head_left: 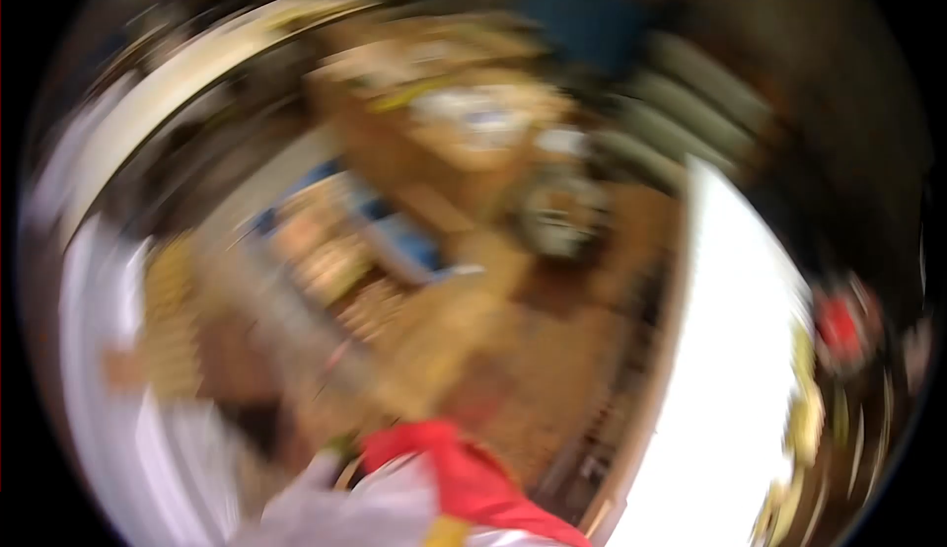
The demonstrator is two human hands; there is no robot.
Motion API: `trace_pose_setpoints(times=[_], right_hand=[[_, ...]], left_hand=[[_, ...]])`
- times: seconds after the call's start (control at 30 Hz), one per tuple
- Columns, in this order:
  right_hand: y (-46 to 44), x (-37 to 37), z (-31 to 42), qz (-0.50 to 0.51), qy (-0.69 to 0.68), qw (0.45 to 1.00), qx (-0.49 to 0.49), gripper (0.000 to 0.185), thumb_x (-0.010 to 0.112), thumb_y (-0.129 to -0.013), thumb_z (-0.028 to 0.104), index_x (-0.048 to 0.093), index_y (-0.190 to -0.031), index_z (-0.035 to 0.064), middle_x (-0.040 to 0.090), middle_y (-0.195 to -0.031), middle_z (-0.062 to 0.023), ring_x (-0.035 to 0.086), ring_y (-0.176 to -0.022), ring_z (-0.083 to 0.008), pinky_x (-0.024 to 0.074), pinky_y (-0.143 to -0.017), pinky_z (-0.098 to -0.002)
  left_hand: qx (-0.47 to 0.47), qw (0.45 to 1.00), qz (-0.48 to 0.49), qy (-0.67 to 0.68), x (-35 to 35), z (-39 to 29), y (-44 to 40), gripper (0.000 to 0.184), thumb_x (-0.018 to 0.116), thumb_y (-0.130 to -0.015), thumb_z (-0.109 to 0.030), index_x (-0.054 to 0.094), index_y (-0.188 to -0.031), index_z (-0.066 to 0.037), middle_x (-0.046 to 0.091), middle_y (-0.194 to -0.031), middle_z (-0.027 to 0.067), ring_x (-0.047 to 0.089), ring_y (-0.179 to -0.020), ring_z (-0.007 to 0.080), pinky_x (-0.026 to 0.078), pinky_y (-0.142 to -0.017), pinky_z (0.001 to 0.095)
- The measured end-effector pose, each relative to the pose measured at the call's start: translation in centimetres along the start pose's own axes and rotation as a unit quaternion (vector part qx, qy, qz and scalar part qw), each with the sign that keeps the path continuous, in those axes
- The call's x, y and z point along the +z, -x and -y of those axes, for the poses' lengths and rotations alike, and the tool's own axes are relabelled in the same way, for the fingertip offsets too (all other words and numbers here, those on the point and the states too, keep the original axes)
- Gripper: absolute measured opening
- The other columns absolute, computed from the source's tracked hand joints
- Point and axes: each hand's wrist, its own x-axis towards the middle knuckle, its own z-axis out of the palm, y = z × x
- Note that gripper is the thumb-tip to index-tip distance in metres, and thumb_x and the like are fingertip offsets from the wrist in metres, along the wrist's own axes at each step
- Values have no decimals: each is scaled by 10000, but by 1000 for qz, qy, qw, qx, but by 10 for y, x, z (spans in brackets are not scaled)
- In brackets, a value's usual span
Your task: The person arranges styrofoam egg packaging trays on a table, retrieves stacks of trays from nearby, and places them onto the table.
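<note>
Strong motion blur smears the whole head view. Neither my left hand nor my right hand can be made out in it. Pale clothing [365, 503] and a bright red cloth [444, 463] fill the bottom middle, below a brown floor. A blue crate [409, 246] stands left of the middle, holding tan, blurred pieces whose kind I cannot tell.
Behind the crate is a large cardboard box [395, 152] with pale items on top. A round grey object [562, 214] sits beside it. A bright white surface [715, 369] slants down the right side. Pale stacked rolls or sacks [681, 113] lie at the back.
</note>
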Motion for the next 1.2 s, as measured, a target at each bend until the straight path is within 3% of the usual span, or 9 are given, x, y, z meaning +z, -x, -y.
trace_pose_setpoints(times=[0.13,0.53,0.6,0.67,0.73,0.93,1.07,1.13,1.2], right_hand=[[57,-20,-13,109,3,965,239,813,487,-935,655,373,-1571,160,139,-1677,-208,78,-1532,-480,194,-1197,-610],[53,14,-55,35,-128,966,220,1018,588,-834,729,261,-1609,154,195,-1655,-232,97,-1520,-503,87,-1169,-695],[74,-4,-52,-39,-193,967,161,1007,646,-852,655,270,-1594,88,244,-1631,-249,164,-1518,-461,128,-1186,-654],[115,-43,-53,-114,-221,964,93,902,714,-853,531,353,-1543,77,385,-1561,-211,346,-1449,-386,243,-1168,-589],[169,-50,-71,-208,-247,946,25,841,753,-829,471,423,-1489,67,523,-1413,-195,489,-1298,-382,369,-1083,-530],[449,-26,-119,-156,-306,917,204,808,791,-822,235,406,-1505,37,524,-1432,-190,539,-1252,-385,440,-1058,-469],[667,46,-128,-244,-470,612,587,676,729,-902,123,420,-1500,59,595,-1361,-153,605,-1173,-275,523,-963,-395],[736,-6,-114,-317,-238,619,678,661,742,-895,129,442,-1481,64,645,-1282,-145,647,-1084,-262,548,-898,-371],[792,-42,-98,-382,-152,484,772,609,738,-893,131,477,-1437,52,685,-1156,-162,688,-976,-294,556,-838,-383]], left_hand=[[12,999,-2,48,-42,-44,-110,466,603,-920,-439,604,-1279,-142,700,-1134,148,655,-1026,390,514,-883,507],[86,978,156,-107,-15,-99,-205,626,704,-915,-310,468,-1473,-153,704,-1026,122,656,-951,372,524,-822,527],[526,607,64,-593,-13,-129,-227,304,550,-991,-297,659,-1231,-145,638,-1196,89,587,-1129,214,497,-939,358],[197,952,232,-34,11,-175,-221,275,515,-1006,-187,650,-1225,-91,643,-1100,80,572,-1114,186,483,-961,322],[252,837,460,156,51,-197,-236,317,548,-981,-125,621,-1269,-15,665,-1142,108,608,-1125,207,501,-985,332],[454,756,403,-243,98,-249,-29,324,556,-974,-108,618,-1273,1,670,-1159,119,619,-1123,213,506,-984,333],[556,622,454,-313,156,-263,71,330,562,-970,-97,616,-1276,11,673,-1171,126,626,-1121,218,509,-984,334],[600,541,485,-335,199,-269,122,332,565,-967,-91,615,-1278,17,675,-1176,130,630,-1120,220,510,-984,335],[631,462,517,-348,239,-263,180,335,567,-965,-86,614,-1279,22,677,-1182,134,634,-1120,222,512,-983,335]])
